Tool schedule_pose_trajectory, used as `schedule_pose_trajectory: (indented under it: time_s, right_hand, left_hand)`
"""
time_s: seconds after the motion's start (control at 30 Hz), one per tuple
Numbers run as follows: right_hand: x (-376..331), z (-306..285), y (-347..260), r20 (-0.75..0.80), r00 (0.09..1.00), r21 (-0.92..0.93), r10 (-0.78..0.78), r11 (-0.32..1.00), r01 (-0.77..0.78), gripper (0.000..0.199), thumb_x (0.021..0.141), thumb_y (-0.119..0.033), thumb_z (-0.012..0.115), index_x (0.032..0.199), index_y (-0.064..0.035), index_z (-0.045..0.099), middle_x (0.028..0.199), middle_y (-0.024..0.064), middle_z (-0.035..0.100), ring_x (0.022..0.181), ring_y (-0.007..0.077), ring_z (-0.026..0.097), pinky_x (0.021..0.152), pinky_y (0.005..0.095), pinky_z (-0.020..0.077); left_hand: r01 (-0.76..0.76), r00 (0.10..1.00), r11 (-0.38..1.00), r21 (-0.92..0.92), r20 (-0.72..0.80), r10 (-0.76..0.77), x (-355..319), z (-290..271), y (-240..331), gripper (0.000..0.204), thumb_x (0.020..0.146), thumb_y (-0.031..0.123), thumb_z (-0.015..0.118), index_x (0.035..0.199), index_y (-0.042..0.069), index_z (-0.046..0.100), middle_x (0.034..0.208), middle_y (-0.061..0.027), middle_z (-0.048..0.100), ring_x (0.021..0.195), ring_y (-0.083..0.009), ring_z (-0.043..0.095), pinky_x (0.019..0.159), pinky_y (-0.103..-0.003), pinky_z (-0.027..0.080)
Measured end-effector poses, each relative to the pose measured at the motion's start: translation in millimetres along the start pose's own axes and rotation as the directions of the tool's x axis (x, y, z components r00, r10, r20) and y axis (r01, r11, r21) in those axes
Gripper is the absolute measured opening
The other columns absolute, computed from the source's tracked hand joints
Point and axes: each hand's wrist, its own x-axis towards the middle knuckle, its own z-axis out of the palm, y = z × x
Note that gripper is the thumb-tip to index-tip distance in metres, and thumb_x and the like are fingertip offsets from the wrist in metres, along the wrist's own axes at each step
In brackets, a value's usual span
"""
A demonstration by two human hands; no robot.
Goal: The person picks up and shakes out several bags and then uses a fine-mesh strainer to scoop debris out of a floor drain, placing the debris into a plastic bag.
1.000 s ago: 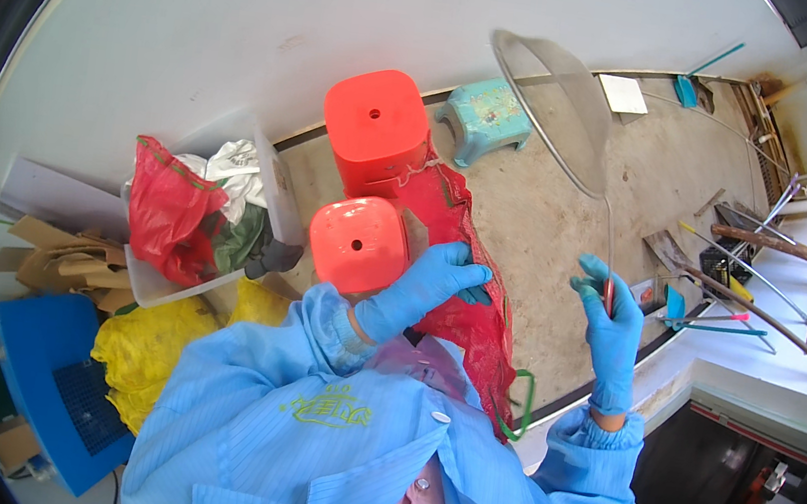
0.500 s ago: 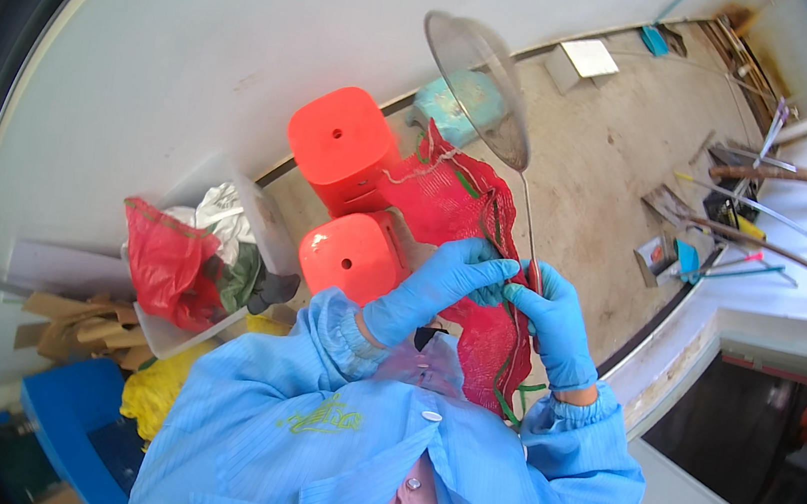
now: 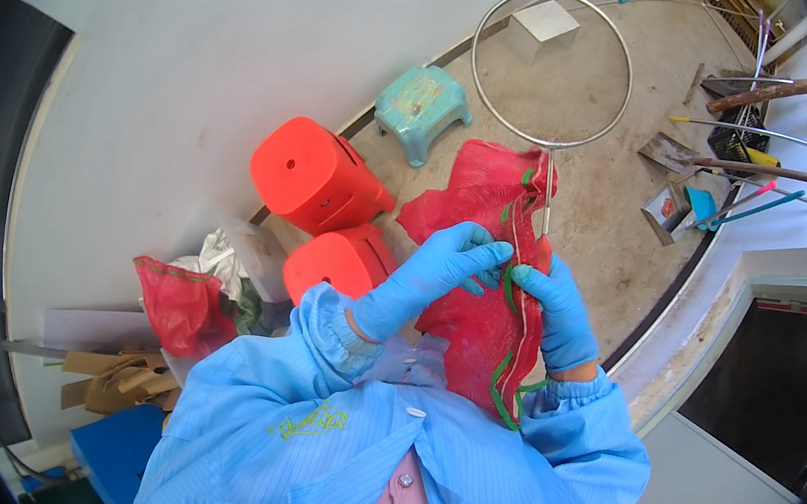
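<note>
Both hands wear blue gloves and work at chest height on a red mesh bag (image 3: 472, 346) with green trim. My left hand (image 3: 433, 276) pinches the bag near its seam, thumb and forefinger together. In my right hand (image 3: 564, 317) are the bag's edge and the red handle of a skimmer (image 3: 553, 147). The skimmer's round metal rim stands out beyond the bag, and the floor shows through its fine mesh. Green edging and a pale strip run lengthwise along the bag, which hangs down against my blue jacket (image 3: 346, 477).
Two red stools (image 3: 291, 163) and a teal stool (image 3: 422, 103) stand by the left wall. Another red mesh bag (image 3: 178, 303) lies on a clear bin near cardboard (image 3: 121, 381). A white box (image 3: 544, 26) is farther off. Shovels (image 3: 673, 152) and other tools line the right wall.
The skimmer has turned so its ring faces me more fully, and it sits farther right. The bag's seam is now straighter between my hands. My view has shifted, uncovering the teal stool.
</note>
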Motion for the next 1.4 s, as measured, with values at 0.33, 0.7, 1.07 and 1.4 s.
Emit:
schedule_pose_trajectory:
  time_s: [0.33, 0.7, 1.07, 1.4]
  right_hand:
    - [-7.4, -19.9, -10.9, -0.07, 0.996, -0.025, -0.052, 0.998, 0.051, 0.042, 0.081, -0.014, 0.068, 0.118, -0.0015, 0.054, 0.106, 0.008, 0.063, 0.092, 0.0155, 0.061, 0.083, 0.0292, 0.0491]
    - [3.0, -3.1, -26.6, -0.273, 0.954, -0.113, -0.123, 0.989, 0.096, 0.04, 0.08, -0.015, 0.068, 0.116, -0.0026, 0.056, 0.1, 0.0046, 0.063, 0.087, 0.0142, 0.058, 0.076, 0.0269, 0.0474]
    - [53.6, -6.5, -43.0, -0.358, 0.913, 0.117, -0.194, 0.961, 0.25, 0.041, 0.085, -0.02, 0.064, 0.121, -0.0013, 0.054, 0.111, 0.0079, 0.06, 0.096, 0.0154, 0.059, 0.082, 0.0283, 0.0483]
    - [48.9, -156.4, -144.8, -0.641, 0.669, -0.002, -0.376, 0.873, 0.488, 0.044, 0.087, -0.018, 0.061, 0.125, -0.0002, 0.05, 0.118, 0.0095, 0.058, 0.104, 0.0209, 0.058, 0.091, 0.0332, 0.0453]
  left_hand:
    - [-0.083, 0.995, 0.994, 0.073, 0.059, 0.079, 31.9, 23.6, 3.6, 0.02, 0.091, 0.021, 0.056, 0.096, 0.002, 0.059, 0.085, -0.0058, 0.063, 0.078, -0.014, 0.062, 0.071, -0.028, 0.051]
    - [0.031, 0.996, 0.977, 0.213, 0.078, -0.049, 61.2, 14.8, 42.0, 0.031, 0.087, 0.029, 0.062, 0.096, 0.0, 0.06, 0.089, -0.0085, 0.064, 0.081, -0.0138, 0.062, 0.072, -0.028, 0.051]
    - [-0.064, 0.976, 0.995, -0.078, 0.203, 0.078, 127.1, -10.0, 49.7, 0.028, 0.088, 0.018, 0.056, 0.107, -0.003, 0.06, 0.096, -0.0088, 0.065, 0.087, -0.0168, 0.063, 0.075, -0.032, 0.052]
    - [-0.155, 0.953, 0.988, 0.026, -0.26, 0.156, 187.0, -92.5, 112.9, 0.03, 0.089, 0.017, 0.05, 0.113, 0.001, 0.059, 0.094, -0.0046, 0.064, 0.08, -0.011, 0.06, 0.072, -0.027, 0.05]
